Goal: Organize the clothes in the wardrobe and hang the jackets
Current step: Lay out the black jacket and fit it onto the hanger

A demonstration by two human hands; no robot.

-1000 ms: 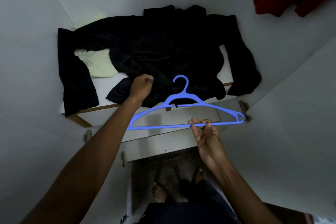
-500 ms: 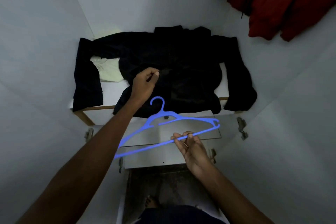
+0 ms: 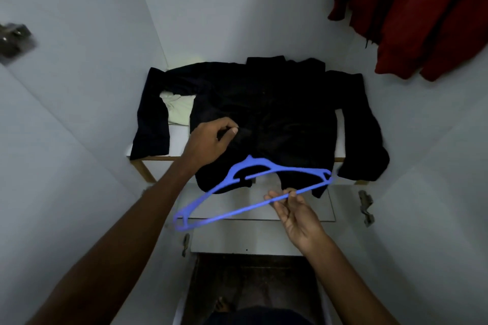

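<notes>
Below jacket [image 3: 264, 113], hanger [image 3: 248, 192] slanted lower-left to upper-right.

This is the inside of a wardrobe in a home. White panel walls [image 3: 79, 113] close in on three sides around a white shelf [image 3: 179, 137] with a wood edge, metal door hinges [image 3: 365, 207] sit on the frame, and red clothes [image 3: 422, 13] hang at upper right.

No text, label, brand, number or sign can be read anywhere in the view.
</notes>
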